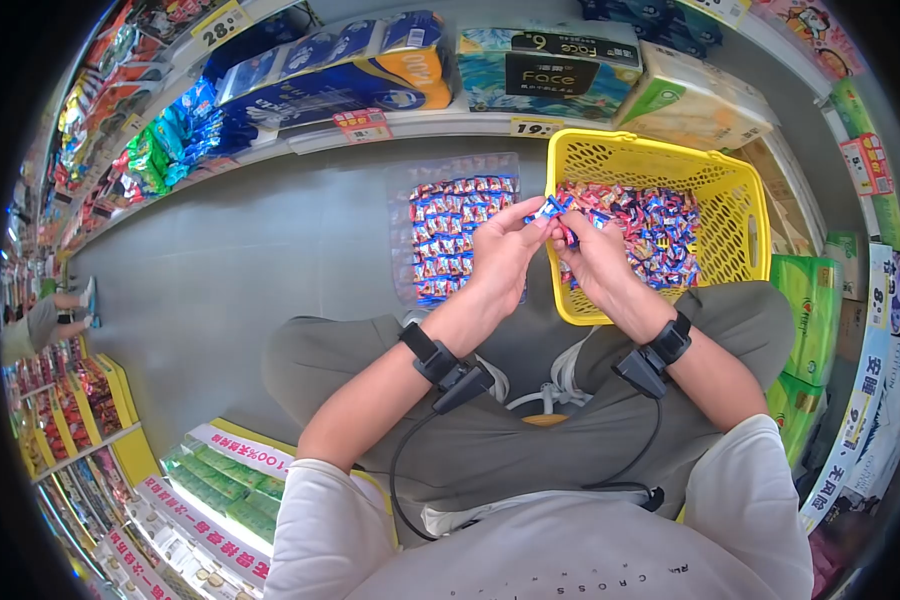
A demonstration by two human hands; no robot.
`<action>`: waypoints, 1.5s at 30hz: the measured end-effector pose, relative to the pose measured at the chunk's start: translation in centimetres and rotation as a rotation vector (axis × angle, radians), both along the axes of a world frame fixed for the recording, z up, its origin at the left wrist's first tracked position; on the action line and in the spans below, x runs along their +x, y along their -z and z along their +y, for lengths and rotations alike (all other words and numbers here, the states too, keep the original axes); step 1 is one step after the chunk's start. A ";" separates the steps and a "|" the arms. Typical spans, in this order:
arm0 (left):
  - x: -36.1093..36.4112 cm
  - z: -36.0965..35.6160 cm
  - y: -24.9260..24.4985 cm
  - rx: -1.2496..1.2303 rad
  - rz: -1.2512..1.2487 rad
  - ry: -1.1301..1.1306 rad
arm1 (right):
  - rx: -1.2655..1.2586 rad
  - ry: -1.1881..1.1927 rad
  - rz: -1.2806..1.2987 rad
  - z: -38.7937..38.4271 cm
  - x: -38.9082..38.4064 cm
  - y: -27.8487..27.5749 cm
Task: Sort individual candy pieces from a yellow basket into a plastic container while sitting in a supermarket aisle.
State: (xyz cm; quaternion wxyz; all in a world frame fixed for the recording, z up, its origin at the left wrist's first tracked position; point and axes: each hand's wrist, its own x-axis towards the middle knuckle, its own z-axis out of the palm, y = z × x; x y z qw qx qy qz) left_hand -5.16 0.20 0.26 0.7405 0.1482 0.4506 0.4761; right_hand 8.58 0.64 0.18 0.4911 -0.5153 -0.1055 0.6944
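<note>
My left hand [505, 245] and my right hand [598, 255] meet in front of me, over the near left rim of a yellow plastic basket [725, 180]. Between the fingertips of both hands is a small blue wrapped candy [549, 208]; more blue and red wrapping shows at my right fingers. Many wrapped candies [660, 225], red, blue and pink, lie loose in the basket. To its left, on the floor, a clear plastic tray [403, 215] carries rows of blue and red wrapped candies [445, 232]. My left forearm passes close to the tray's right side.
Shelves with tissue packs [550, 75] run along the front, and green packs [802, 320] stand at my right. A low display [235, 480] is behind my left elbow. Another person's legs [65, 310] show far left on the grey floor [230, 260].
</note>
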 end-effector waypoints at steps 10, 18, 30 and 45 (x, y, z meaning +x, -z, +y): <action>-0.8 0.7 -1.1 0.153 0.236 0.237 | 0.125 -0.063 -0.126 -0.2 -0.7 -0.5; -1.2 0.7 1.0 -0.014 0.131 0.059 | 0.114 0.006 -0.046 0.1 -0.4 -0.6; -1.1 0.2 1.0 -0.082 0.125 0.092 | 0.056 -0.083 -0.080 0.3 0.3 0.2; -1.6 0.8 1.1 0.075 0.437 0.083 | 0.024 -0.342 -0.188 0.5 0.1 -0.3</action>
